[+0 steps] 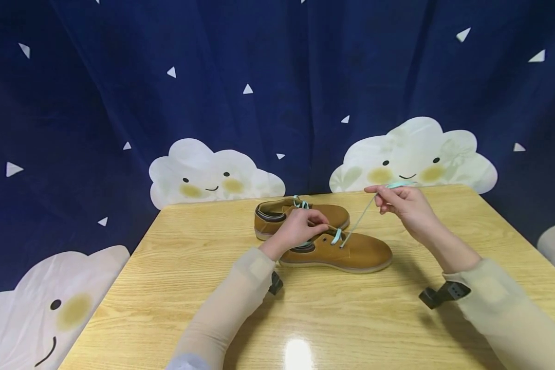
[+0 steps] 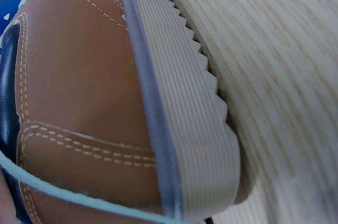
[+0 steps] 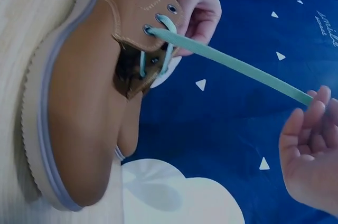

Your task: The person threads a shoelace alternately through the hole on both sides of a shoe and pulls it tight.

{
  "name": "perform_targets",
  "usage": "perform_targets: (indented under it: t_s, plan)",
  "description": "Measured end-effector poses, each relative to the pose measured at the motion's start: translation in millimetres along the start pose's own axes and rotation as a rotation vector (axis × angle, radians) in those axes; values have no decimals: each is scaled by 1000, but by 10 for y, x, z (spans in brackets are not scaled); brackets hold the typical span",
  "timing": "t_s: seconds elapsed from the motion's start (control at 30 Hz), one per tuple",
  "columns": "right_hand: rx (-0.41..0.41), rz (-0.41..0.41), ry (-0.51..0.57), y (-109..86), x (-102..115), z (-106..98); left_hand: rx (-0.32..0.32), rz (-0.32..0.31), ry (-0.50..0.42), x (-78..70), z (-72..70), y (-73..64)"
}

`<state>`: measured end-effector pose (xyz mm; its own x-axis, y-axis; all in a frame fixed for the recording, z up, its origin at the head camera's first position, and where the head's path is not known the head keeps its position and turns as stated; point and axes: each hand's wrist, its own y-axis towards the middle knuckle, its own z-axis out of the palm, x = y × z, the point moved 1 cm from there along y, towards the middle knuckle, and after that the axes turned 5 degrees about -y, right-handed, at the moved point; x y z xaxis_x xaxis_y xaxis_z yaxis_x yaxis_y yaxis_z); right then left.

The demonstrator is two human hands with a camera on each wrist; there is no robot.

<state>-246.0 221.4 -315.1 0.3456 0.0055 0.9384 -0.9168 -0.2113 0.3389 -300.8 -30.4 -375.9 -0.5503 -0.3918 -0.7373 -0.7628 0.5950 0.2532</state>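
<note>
A brown shoe (image 1: 365, 251) with a pale ribbed sole stands on the table, toe to the right. My left hand (image 1: 300, 226) pinches its upper by the lace opening; the exact grip is partly hidden. In the right wrist view that hand (image 3: 198, 10) shows behind the eyelet flap. Raised to the right of the shoe, my right hand (image 1: 407, 205) pinches a mint-green shoelace (image 3: 232, 64). The lace runs taut from an eyelet up to these fingers. Another stretch of lace (image 2: 79, 197) crosses the shoe's heel side in the left wrist view.
A second brown shoe (image 1: 335, 213) with light laces stands just behind the first. Both are on a light wooden table (image 1: 203, 241). A dark blue curtain (image 1: 240, 118) with clouds and white triangles hangs at the back and sides.
</note>
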Motion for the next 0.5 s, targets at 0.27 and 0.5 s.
perform_targets:
  t_s: [0.27, 0.5]
  plan:
    - [83, 61, -203, 67, 23, -89, -2, -8, -4, 21, 5, -7]
    - [70, 178, -90, 150, 43, -169, -2, -10, -12, 16, -5, 3]
